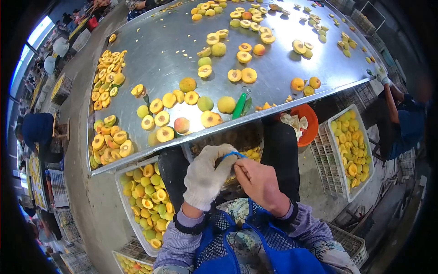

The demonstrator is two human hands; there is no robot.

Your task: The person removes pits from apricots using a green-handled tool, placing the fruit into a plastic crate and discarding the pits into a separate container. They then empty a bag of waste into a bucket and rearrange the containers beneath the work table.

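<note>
My left hand (207, 176), in a whitish knitted work glove, is closed with its fingertips together. A thin blue band (235, 154) runs across those fingertips. Bare, my right hand (259, 182) pinches the band's near end between thumb and fingers. Both hands are over my lap, just below the metal table's front edge. Behind them, partly hidden, a tub (259, 137) between my knees contains fruit pieces. On the table (150, 59), nearest to the hands, lie a halved yellow peach (211, 119) and a green-handled tool (239, 106).
Peach halves (109, 73) are spread and heaped on the table. A crate of peach halves (148, 201) stands at my left, another crate (351, 150) at my right. An orange bucket (308, 123) is under the table edge. Another person (404, 118) works at the right.
</note>
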